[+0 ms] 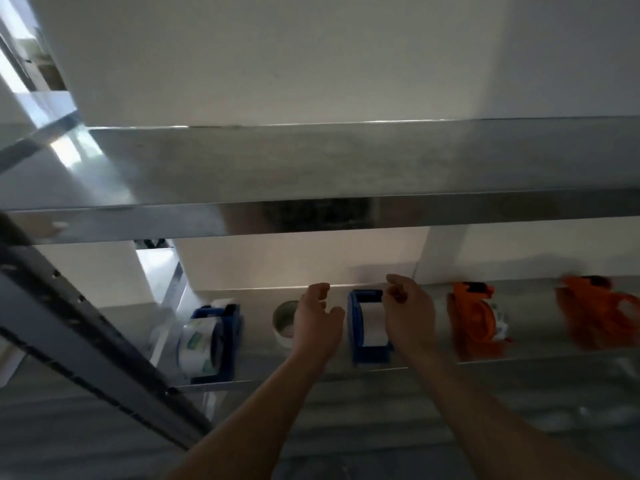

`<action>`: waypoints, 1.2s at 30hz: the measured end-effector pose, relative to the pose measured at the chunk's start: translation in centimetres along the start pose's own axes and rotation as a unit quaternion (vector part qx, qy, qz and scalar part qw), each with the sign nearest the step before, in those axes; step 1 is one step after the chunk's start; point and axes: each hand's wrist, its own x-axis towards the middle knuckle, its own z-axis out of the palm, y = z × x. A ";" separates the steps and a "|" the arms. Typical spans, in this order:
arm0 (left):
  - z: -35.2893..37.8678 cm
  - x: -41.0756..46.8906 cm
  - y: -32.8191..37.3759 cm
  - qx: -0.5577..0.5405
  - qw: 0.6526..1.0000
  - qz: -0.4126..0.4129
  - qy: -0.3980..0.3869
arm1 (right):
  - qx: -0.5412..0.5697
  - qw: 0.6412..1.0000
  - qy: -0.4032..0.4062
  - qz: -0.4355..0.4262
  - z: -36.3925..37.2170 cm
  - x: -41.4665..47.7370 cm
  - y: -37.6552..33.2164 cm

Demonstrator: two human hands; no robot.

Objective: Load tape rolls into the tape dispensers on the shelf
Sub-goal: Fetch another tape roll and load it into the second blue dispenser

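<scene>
Several tape dispensers stand in a row on a metal shelf (311, 372). A blue dispenser (214, 337) at the left holds a clear tape roll. A loose tape roll (284, 322) lies beside it. A second blue dispenser (367, 327) in the middle holds a white roll. My left hand (317, 323) hovers between the loose roll and that dispenser, fingers loosely curled, holding nothing. My right hand (408, 313) is at the dispenser's right side, fingertips pinched near its top edge; what they pinch is blurred. Two orange dispensers (476, 323) (595, 313) stand to the right.
An upper metal shelf (311, 188) runs across just above the hands. A grey perforated upright post (86, 344) slants through the left foreground. A white wall stands behind the shelf.
</scene>
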 end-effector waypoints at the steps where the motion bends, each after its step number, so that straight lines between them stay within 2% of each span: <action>1: 1.0 -0.1 0.0 -0.008 1.000 -0.019 0.002 | -0.008 1.000 -0.006 0.007 -0.7 0.6 0.8; 4: 3.3 -0.6 -0.2 -0.019 0.998 -0.067 -0.001 | -0.033 0.998 -0.042 0.029 -2.4 2.1 3.1; 8: 5.4 -0.8 -0.7 -0.025 0.991 -0.127 -0.014 | -0.069 0.986 -0.132 0.070 -3.4 2.8 5.2; 13: 6.4 -0.9 -1.3 -0.027 0.980 -0.190 -0.048 | -0.057 0.969 -0.222 0.093 -3.0 2.3 6.1; 17: 7.0 -0.6 -1.6 0.020 0.981 -0.162 -0.103 | -0.062 0.958 -0.265 0.093 -2.7 1.8 6.4; 22: 7.2 -0.4 -1.9 0.052 0.984 -0.132 -0.109 | -0.136 0.939 -0.303 0.086 -1.9 1.6 8.7; 30: 7.1 0.3 -2.2 0.081 0.983 -0.112 -0.118 | -0.209 0.925 -0.312 0.055 -1.2 1.7 10.5; 34: 6.5 2.5 0.5 0.024 0.993 -0.091 -0.078 | -0.234 0.919 -0.311 0.064 -1.4 1.0 10.5; 36: 6.1 4.0 2.5 -0.028 0.992 -0.103 -0.069 | -0.263 0.910 -0.319 0.039 -1.2 0.7 10.3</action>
